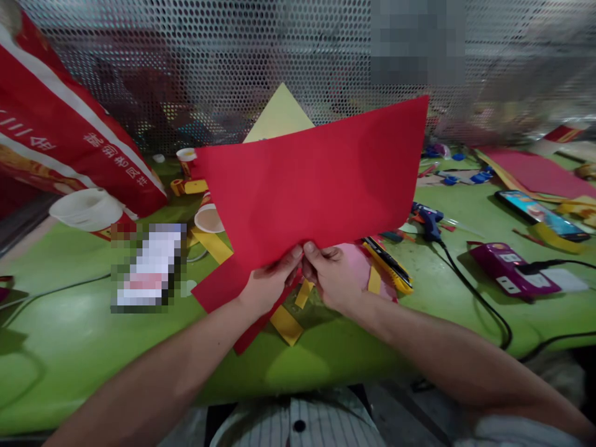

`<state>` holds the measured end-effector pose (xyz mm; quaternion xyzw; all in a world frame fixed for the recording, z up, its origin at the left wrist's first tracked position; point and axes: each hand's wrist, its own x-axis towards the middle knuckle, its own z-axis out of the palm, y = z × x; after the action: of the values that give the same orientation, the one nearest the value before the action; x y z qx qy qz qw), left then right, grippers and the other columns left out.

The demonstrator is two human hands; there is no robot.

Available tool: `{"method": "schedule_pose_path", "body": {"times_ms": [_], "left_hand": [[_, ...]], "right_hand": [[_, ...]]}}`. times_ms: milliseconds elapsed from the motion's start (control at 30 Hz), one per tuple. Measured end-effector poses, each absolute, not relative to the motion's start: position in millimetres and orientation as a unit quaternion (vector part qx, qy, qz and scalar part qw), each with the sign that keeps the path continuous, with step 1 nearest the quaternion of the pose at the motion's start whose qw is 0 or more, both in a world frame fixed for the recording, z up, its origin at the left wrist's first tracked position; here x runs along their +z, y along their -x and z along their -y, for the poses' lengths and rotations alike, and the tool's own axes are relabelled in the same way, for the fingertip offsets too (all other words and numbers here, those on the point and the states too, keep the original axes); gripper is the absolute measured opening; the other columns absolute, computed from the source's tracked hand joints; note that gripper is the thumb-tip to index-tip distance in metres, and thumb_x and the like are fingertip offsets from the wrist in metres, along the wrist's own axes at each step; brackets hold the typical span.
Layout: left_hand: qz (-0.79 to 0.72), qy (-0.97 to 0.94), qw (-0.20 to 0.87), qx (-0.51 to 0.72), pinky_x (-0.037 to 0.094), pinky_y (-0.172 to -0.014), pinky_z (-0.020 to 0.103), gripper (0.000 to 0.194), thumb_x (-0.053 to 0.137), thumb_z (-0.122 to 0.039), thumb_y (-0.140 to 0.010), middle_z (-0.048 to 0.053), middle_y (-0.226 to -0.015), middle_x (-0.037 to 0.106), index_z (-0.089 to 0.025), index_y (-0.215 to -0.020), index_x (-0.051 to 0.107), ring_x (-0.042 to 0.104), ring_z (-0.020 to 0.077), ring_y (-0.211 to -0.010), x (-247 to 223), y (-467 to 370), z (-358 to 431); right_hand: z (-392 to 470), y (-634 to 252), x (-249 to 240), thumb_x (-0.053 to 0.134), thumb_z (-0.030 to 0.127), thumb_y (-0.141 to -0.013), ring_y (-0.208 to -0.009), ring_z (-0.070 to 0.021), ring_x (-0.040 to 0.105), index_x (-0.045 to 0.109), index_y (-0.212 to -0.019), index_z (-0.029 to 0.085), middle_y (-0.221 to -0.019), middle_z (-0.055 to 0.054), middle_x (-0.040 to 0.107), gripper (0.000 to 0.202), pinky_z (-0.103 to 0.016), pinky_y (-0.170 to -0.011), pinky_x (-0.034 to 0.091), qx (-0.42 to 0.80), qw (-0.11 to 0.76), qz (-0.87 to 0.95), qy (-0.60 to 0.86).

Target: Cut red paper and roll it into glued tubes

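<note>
your left hand (272, 280) and right hand (336, 277) clamp their grip on a red rectangular paper sheet (316, 186), lower edge.

White Chinese lettering (115, 162) on the big red bag (100, 115), "三金" and "老凤祥" among its legible characters

Both bare forearms (186, 357) angle inward, fingers (295, 253) pinched close together.

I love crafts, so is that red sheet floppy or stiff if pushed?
The red paper sheet would probably bend, since it looks thin. It's likely light and fairly stiff: it stands up without drooping though the left hand and right hand pinch only its lower edge.
</note>
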<state>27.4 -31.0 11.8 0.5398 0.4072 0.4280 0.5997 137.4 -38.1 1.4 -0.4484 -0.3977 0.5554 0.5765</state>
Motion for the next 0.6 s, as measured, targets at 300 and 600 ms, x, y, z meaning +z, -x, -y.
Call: {"method": "schedule_pose_path", "body": {"times_ms": [300, 600], "left_hand": [[-0.411, -0.593, 0.545, 0.427, 0.035, -0.046, 0.025, 0.043, 0.046, -0.047, -0.084, -0.003, -0.045, 0.041, -0.021, -0.05, 0.045, 0.038, 0.0097, -0.043, 17, -11, 23], [-0.438, -0.465, 0.536, 0.552, 0.028, -0.039, 0.021, 0.034, 0.055, -0.047, -0.075, -0.005, -0.046, 0.042, -0.02, -0.056, 0.047, 0.037, 0.0074, -0.04, 30, 5, -2]], "right_hand": [[29, -158, 9, 0.068, 0.057, -0.061, -0.035, -0.0076, 0.039, 0.047, -0.043, 0.02, -0.04, 0.003, 0.049, 0.046, -0.024, -0.037, 0.029, 0.535, 0.616, 0.37, 0.444], [-2, -209, 17, 0.067, 0.053, -0.067, -0.036, -0.0053, 0.045, 0.058, -0.069, 0.019, -0.052, 0.005, 0.056, 0.035, -0.02, -0.035, 0.035, 0.501, 0.692, 0.301, 0.423]]}}
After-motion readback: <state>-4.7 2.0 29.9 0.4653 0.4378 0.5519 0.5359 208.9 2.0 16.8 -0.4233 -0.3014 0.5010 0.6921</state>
